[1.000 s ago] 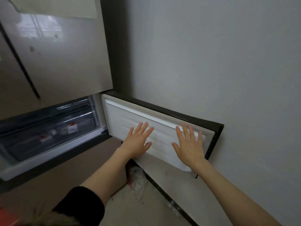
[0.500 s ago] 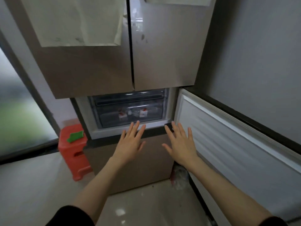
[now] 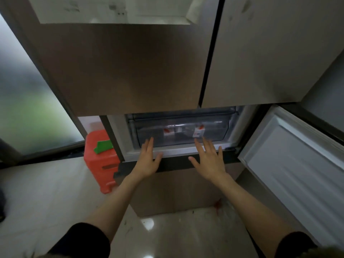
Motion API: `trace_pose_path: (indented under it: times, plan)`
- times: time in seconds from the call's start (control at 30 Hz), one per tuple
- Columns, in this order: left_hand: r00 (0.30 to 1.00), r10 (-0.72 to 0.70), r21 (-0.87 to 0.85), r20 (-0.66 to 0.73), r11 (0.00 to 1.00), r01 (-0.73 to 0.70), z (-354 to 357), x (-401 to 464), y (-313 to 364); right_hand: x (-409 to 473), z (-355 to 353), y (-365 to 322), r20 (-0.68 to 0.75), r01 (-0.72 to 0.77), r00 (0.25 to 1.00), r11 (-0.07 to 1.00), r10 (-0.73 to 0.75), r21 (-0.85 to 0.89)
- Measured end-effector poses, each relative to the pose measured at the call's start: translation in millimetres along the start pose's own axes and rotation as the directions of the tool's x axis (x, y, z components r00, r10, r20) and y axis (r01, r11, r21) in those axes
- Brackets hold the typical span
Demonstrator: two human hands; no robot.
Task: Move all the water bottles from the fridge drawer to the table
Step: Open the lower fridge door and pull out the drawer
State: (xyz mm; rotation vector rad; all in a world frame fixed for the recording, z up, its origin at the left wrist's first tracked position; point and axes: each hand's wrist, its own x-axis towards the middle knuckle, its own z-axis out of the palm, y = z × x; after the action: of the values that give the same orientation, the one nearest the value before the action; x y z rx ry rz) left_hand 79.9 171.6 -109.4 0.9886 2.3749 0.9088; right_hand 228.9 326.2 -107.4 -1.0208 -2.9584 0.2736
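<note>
Inside drawer: water bottles, lying behind the clear front of the fridge drawer.
Your hands: left hand, right hand, fingers straight and spread, holding nothing, at the drawer's lower edge, likely to pull it.
Right of drawer: open door, giving access.

Above both hands, the fridge doors look like brushed, softly reflective metal. Just beyond the fingertips, the fridge drawer is clear, glossy plastic. Left of the left hand stands a shiny red plastic stool. Below the arms, the floor is polished tile.
</note>
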Motion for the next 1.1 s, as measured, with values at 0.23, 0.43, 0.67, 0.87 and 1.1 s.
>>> trace_pose_path:
  times: [0.23, 0.43, 0.67, 0.87, 1.1]
  plan:
    - [0.927, -0.318, -0.849, 0.199, 0.417, 0.325, 16, 62, 6, 68, 3, 15, 0.445, -0.469, 0.85, 0.019, 0.283, 0.883]
    - [0.902, -0.372, -0.944, 0.218, -0.316, 0.097, 20, 97, 4, 120, 0, 49, 0.608, -0.279, 0.788, -0.821, 0.101, 0.498]
    - [0.892, -0.393, -0.885, 0.224, -0.466, 0.017, 9, 106, 23, 140, -18, 62, 0.57, -0.217, 0.818, -0.88, 0.071, 0.422]
    - [0.9, -0.36, -0.831, 0.245, -0.556, 0.004, 2, 110, 37, 144, -24, 63, 0.553, -0.24, 0.833, -0.882, 0.028, 0.406]
    - [0.88, -0.424, -0.82, 0.215, -0.568, -0.073, 12, 108, 38, 136, -19, 59, 0.521, -0.215, 0.85, -0.855, 0.075, 0.472]
